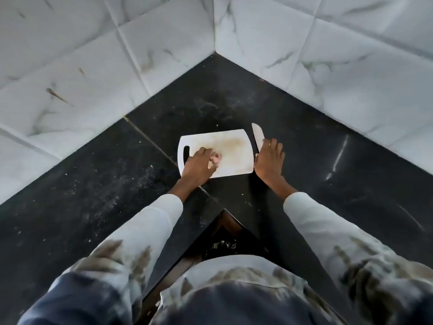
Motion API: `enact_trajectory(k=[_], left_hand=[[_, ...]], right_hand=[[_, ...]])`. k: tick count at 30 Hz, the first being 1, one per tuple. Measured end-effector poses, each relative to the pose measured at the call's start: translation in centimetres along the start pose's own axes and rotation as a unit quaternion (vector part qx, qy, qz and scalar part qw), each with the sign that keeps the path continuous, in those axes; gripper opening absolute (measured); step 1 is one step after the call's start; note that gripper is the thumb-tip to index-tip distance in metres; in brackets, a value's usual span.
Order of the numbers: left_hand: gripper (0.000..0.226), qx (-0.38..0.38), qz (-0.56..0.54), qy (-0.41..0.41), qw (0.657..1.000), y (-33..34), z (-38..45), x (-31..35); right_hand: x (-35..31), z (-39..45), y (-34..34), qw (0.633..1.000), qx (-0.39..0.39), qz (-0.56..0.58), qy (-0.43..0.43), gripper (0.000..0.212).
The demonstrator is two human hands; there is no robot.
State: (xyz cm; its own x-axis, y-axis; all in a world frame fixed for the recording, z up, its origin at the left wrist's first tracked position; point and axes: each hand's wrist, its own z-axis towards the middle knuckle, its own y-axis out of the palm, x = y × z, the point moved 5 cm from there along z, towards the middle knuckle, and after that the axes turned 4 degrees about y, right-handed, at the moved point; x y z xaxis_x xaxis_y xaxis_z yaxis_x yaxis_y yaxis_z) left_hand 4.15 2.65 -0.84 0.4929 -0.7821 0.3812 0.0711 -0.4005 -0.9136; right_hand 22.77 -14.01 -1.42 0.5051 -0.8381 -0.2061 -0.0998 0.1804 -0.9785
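Head: meat [216,158] on board [236,146], knife [257,136] beside

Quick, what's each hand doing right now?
Left hand: fingers curled on the pinkish lump on the cutting board.
Right hand: fingers straight, resting on the knife.

Closing off the far side with tiled walls [328,66] meeting in a corner. Leaving bare desk [93,195] open left and right. Blocking the middle with a cutting board [236,148], a pink piece [216,158] on it, a knife [257,134] just beside its right edge.
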Motion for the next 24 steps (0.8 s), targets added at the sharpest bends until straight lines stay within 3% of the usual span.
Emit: enact_trajectory(k=[6, 17, 24], left_hand=[[0.059, 0.012, -0.039, -0.043, 0.998, 0.3, 0.5, -0.4], [0.053, 0.048, -0.069, -0.06, 0.995, 0.3, 1.6, -0.3], [0.039, 0.058, -0.063, -0.042, 0.995, 0.2, 2.5, 0.2]], right_hand=[[2.5, -1.1, 0.5, 0.993, -0.048, 0.032, 0.1, 0.054], [3.5, 0.0, 2.1, 0.966, -0.155, 0.149, 0.14, 0.054], [1.8, 0.1, 1.1, 0.947, -0.102, 0.27, 0.141, 0.032]])
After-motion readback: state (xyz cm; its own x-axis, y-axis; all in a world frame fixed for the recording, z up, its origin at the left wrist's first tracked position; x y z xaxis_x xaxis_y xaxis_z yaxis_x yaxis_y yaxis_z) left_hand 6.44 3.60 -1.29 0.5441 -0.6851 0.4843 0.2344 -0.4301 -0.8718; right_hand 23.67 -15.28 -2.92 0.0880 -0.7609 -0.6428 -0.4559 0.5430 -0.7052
